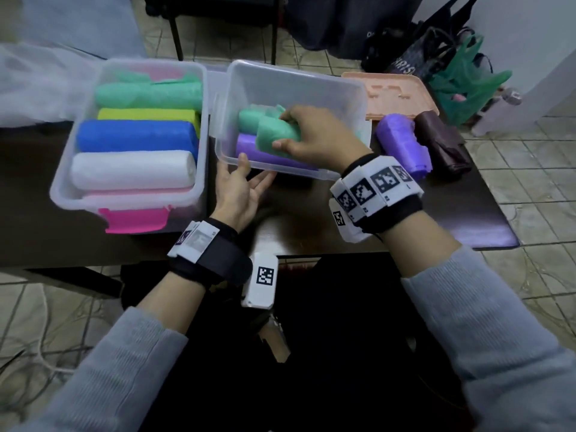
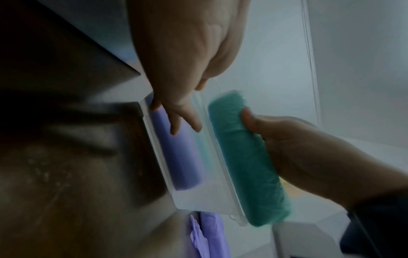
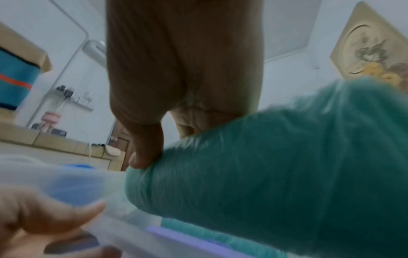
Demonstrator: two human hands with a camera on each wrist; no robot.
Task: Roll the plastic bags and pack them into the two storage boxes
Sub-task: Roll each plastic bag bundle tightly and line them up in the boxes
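Two clear storage boxes stand side by side on the dark bench (image 1: 436, 213). The left box (image 1: 62, 185), with a pink latch on its near wall, is packed with rolled bags lying crosswise: green at the back, then yellow, blue, white and pink toward the near wall. The right box (image 1: 311, 85) is tilted, its near edge raised off the bench, and holds a purple roll (image 1: 246, 148) along the near wall and a green roll (image 1: 249, 118) behind it, with the far half bare.

Right of that box a peach lid (image 1: 399, 95) lies flat, and in front of it sit a loose purple roll (image 1: 402, 141) and a dark brown roll (image 1: 442, 141), touching each other.

The right hand (image 1: 314, 135) reaches into the right box from above with fingers and thumb curled round a green rolled bag (image 1: 277, 135), which it holds over the purple roll; in the left wrist view the thumb presses the roll's side while the roll sits just above the box rim.

The left hand (image 1: 240, 191) is palm up at the near left corner of the right box, fingers spread and fairly straight under the base, thumb resting against the near wall.
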